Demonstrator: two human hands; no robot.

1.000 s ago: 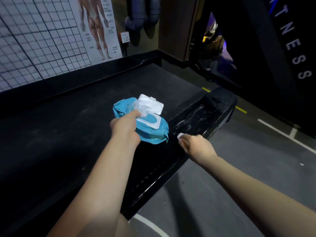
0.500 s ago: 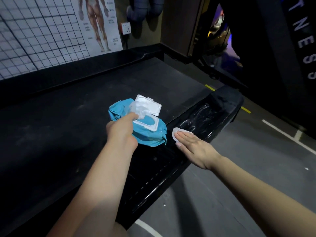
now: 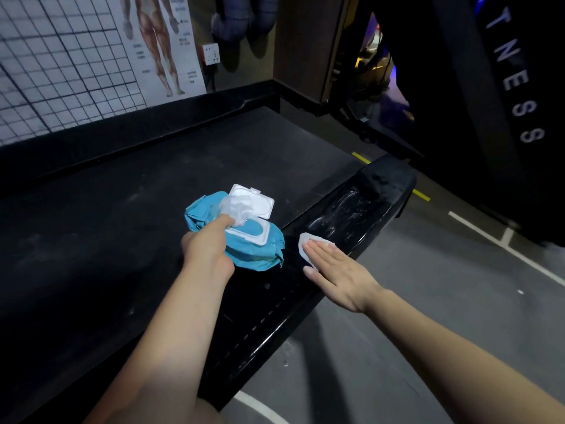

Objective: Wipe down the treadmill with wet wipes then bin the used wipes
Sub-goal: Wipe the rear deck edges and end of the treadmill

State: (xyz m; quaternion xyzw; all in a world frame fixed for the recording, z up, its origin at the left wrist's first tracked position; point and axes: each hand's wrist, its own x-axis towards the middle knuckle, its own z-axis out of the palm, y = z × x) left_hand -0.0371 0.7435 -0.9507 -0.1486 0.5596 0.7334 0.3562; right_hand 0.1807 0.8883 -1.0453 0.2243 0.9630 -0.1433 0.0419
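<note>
A blue pack of wipes (image 3: 253, 243) is seen near the middle of the view, over the black treadmill belt (image 3: 122, 209). It is gripped by the left hand (image 3: 208, 252), and the fingers are curled round the pack's edge at about 8 o'clock. It cannot be told if the pack is lifted or set down on the belt. The white lid (image 3: 253, 203) is flipped open toward 12 o'clock. A crumpled wipe (image 3: 234, 209) is seen sticking up from the hole, just beside one fingertip.

At 3 o'clock from the pack, a small white wet wipe (image 3: 302, 244) is laid on the shiny black side rail (image 3: 351, 215) of the treadmill. It is pressed flat by the right hand (image 3: 333, 270). The fingers of that hand are held straight and side by side, and nothing is grabbed by them. Only the edge of the wet wipe toward 10 o'clock is seen past the fingertips.

Wet streaks are seen on the rail toward 1 o'clock from the right hand.

A muscle poster (image 3: 159, 41) is hung on the wall at 11 o'clock, with a wall socket (image 3: 211, 55) just beside it. A grey floor (image 3: 458, 286) with painted lines is seen at 3 o'clock.
</note>
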